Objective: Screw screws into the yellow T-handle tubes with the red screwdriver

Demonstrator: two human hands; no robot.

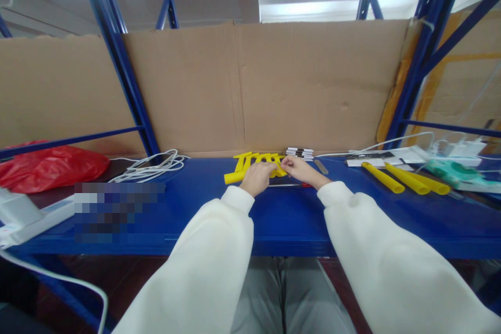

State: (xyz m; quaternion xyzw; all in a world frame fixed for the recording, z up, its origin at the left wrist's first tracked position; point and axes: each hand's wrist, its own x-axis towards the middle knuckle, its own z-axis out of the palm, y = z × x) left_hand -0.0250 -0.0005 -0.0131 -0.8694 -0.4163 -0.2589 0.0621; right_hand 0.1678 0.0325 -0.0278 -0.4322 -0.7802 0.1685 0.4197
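Left hand (256,177): My fingers are curled over the tube (235,177), grasping it from above; I judge that this grip is there to steady it.
Right hand (299,168): My fingertips are drawn together at the tube's other end, close to my left fingers. Whether they pinch something small or only touch the yellow, I cannot tell; so close a stance suggests fine work.
Tube: It lies crosswise in front of me, its wide end out to the left and the rest running under my left hand, perhaps so that the far end stays within reach of the right.
Yellow row (250,157): Several slim pieces sit side by side just behind my hands, partly hidden by them; lined up like that, they seem meant to be easy to count.
Red handle (306,185): It lies under my right wrist with a thin rod pointing left, near enough to pick up quickly.
White packs (299,153): They are stacked behind my right hand against the cardboard (313,88), likely to save room; a grey strip (321,167) lies just beside them.
Three tubes (417,181): They rest well to my right on the blue table (219,224), slanting towards me, apparently set apart from the work between my hands.
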